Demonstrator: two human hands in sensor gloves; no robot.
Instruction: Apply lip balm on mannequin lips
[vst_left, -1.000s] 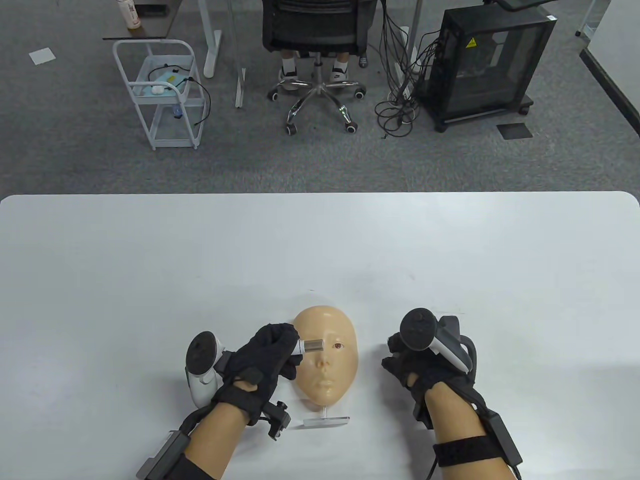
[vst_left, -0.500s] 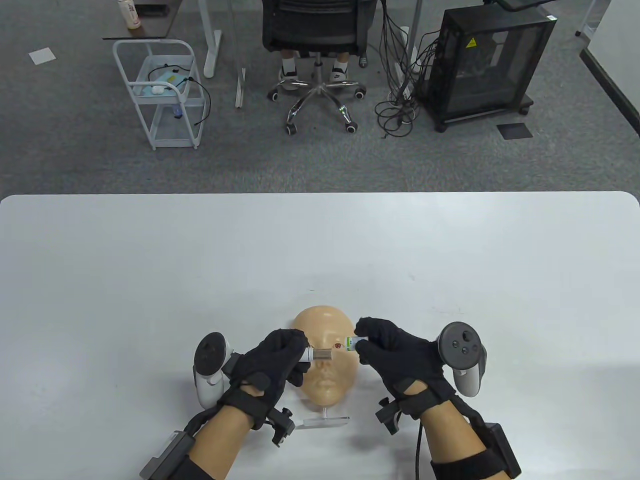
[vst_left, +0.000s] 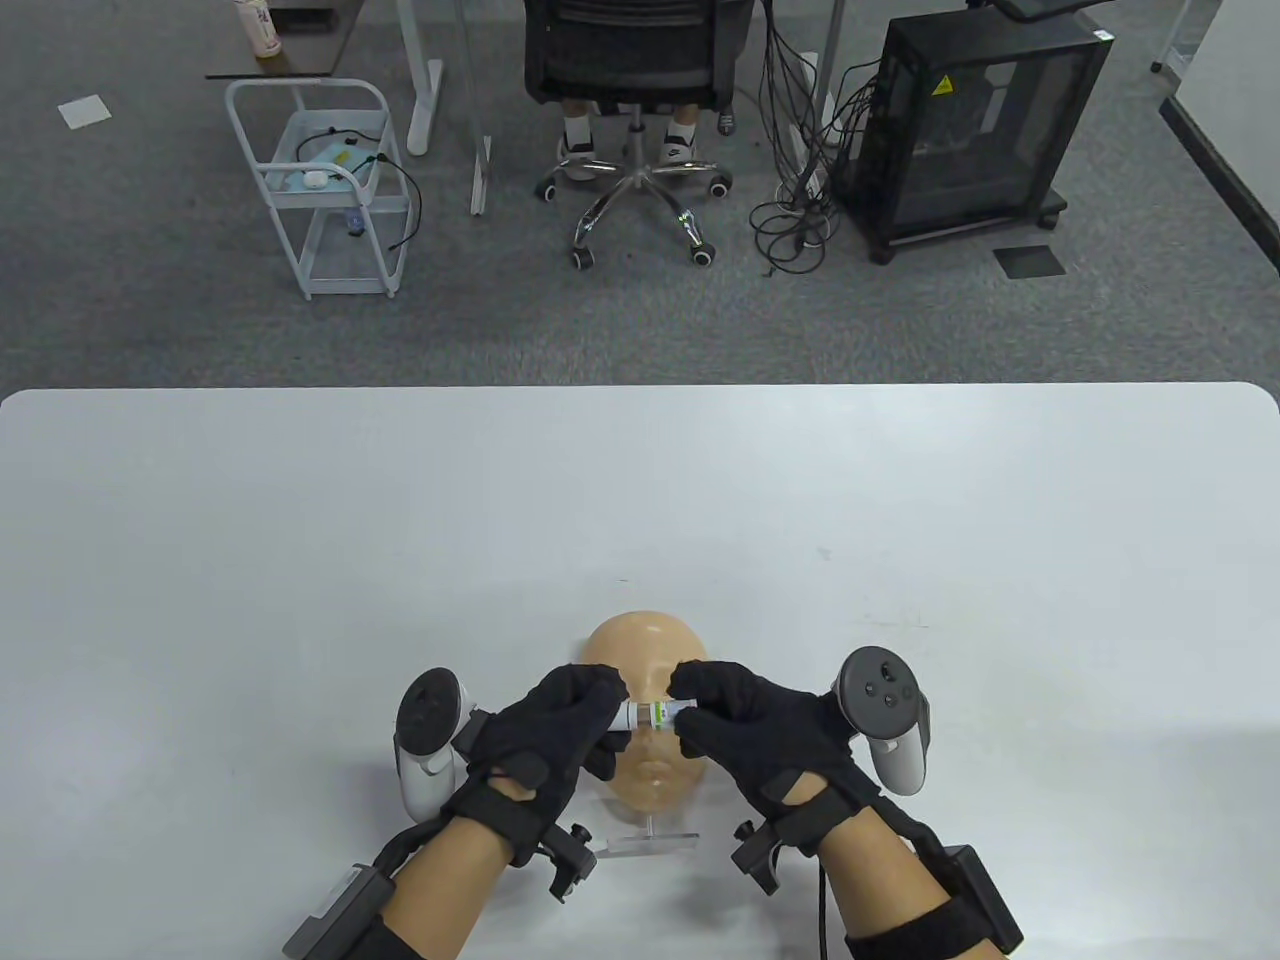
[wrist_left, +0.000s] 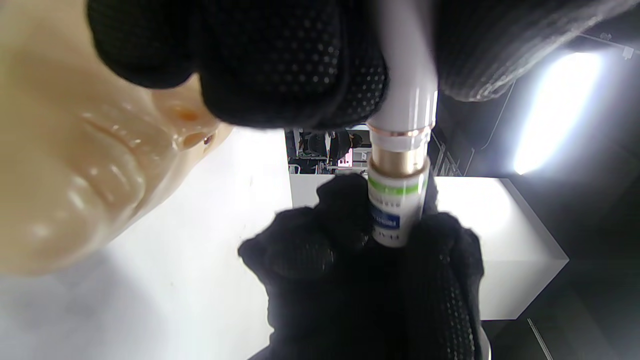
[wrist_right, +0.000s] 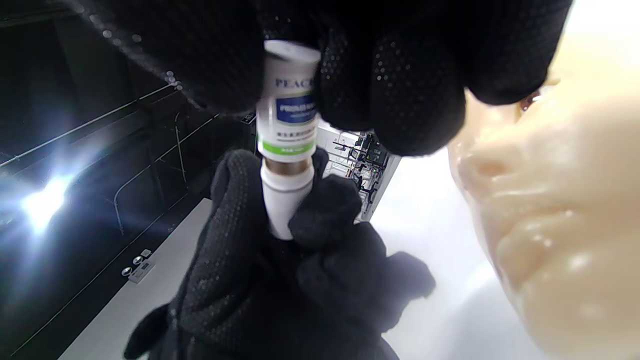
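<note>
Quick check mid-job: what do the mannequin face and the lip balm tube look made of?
Mannequin face: likely soft silicone or rubbery plastic; skin-toned, glossy highlights around the lips. Lip balm tube: apparently smooth white plastic with a shiny gold metallic-looking collar and a printed label on the cap.

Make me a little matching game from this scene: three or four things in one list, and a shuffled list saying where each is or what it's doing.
Things:
1. left hand
2. right hand
3. beige mannequin face
4. labelled white lip balm cap with the green band

Places or states:
A. propped on a small clear stand on the white table
B. pinches the labelled cap
C. grips the plain white lip balm tube
D. sits over the tube's gold collar, between both hands

Pairs: 1-C, 2-B, 3-A, 4-D
</note>
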